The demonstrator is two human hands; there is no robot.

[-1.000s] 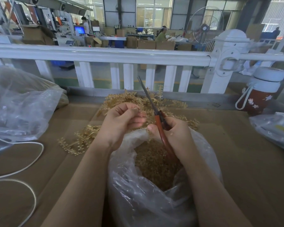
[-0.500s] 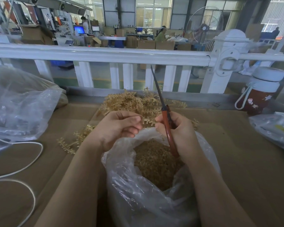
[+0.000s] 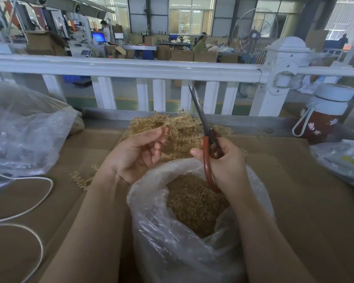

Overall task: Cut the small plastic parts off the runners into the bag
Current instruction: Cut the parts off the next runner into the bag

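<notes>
Brown cardboard (image 3: 294,201) covers the bench in front of a white railing (image 3: 131,67). At near centre a clear plastic bag (image 3: 172,252) stands open, holding loose cut tan parts (image 3: 192,201). Just beyond its mouth, the left hand (image 3: 135,154) pinches a golden runner (image 3: 178,144), while the right hand (image 3: 225,164) grips red-handled scissors (image 3: 207,152), blades pointing up and away. More runners (image 3: 172,121) are heaped behind. A flask (image 3: 323,115) stands far right.

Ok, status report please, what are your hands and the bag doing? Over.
Left hand pinching a runner. Right hand gripping scissors, blades up. Bag open below, partly filled. Nothing in the way.
</notes>
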